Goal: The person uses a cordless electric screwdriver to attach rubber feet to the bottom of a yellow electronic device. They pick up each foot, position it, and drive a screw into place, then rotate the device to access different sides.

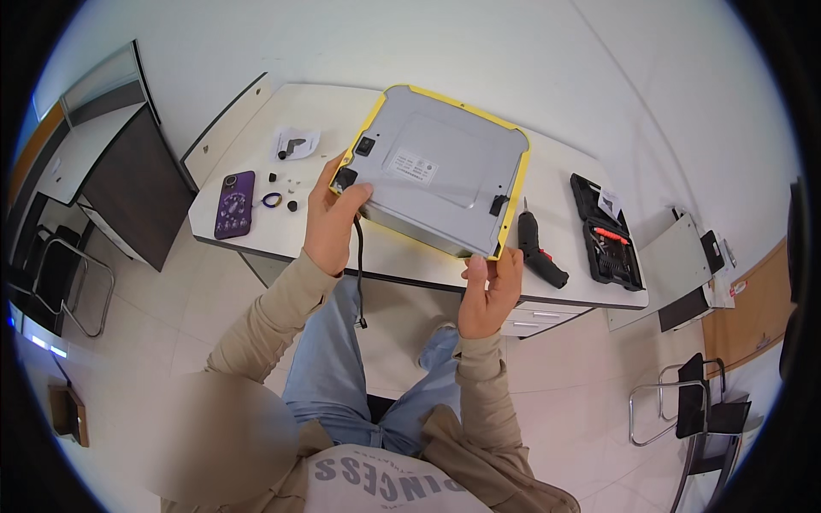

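Observation:
Tilted up over the desk is a flat, box-shaped electric appliance [453, 154], its grey metal underside with a yellow rim facing me. My left hand [333, 214] is closed on its left corner, thumb on the grey panel beside a black fitting. The lower right corner rests in my right hand [492, 295], fingers wrapped round the edge. A black switch [365, 146] and a white label [414, 167] show on the panel. From beside my left hand a black cord [360, 274] hangs past the desk edge. Right of the appliance lies a black cordless screwdriver [539, 252].
On the desk's left lie a purple phone [235, 205], a dark ring-shaped band [272, 200], small black round pieces [292, 206], tiny screws [295, 184] and a leaflet [304, 141]. An open black bit case [609, 248] sits at the right. Chairs [688, 402] stand farther off.

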The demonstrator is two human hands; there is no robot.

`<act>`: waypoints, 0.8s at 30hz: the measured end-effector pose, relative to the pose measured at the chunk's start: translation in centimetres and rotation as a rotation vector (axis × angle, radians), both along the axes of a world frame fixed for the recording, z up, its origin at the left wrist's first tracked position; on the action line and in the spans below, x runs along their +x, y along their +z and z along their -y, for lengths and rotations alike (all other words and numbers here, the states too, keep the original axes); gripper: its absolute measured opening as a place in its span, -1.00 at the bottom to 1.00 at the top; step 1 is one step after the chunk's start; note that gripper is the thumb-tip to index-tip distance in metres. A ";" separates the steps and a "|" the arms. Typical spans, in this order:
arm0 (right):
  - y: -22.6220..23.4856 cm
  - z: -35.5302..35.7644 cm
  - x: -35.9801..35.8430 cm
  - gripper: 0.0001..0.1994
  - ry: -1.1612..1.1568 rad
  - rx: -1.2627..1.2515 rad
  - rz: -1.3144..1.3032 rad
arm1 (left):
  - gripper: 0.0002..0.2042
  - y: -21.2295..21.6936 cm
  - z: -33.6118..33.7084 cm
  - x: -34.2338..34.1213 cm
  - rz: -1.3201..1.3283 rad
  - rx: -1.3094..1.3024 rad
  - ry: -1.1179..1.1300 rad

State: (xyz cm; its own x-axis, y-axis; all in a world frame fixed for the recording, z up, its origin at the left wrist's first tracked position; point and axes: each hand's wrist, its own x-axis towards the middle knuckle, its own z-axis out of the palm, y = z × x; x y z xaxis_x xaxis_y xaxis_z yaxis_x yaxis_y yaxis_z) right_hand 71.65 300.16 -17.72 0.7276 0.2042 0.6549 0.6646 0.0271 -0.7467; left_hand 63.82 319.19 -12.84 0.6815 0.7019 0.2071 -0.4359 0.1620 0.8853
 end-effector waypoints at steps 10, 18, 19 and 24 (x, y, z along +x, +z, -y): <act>-2.9 0.4 0.1 -0.51 0.021 0.048 0.008 | -0.45 -3.9 0.1 -0.5 0.137 0.116 -0.009; -3.7 -0.3 0.5 -0.52 0.019 0.015 0.053 | -0.39 -6.7 -0.7 0.2 0.176 0.194 -0.015; -3.8 -0.3 0.5 -0.52 0.023 0.009 0.039 | -0.39 -6.9 -0.7 0.2 0.170 0.224 -0.013; -6.0 0.3 0.6 -0.52 0.026 -0.039 -0.011 | -0.34 -8.2 -0.6 0.1 0.169 0.218 -0.075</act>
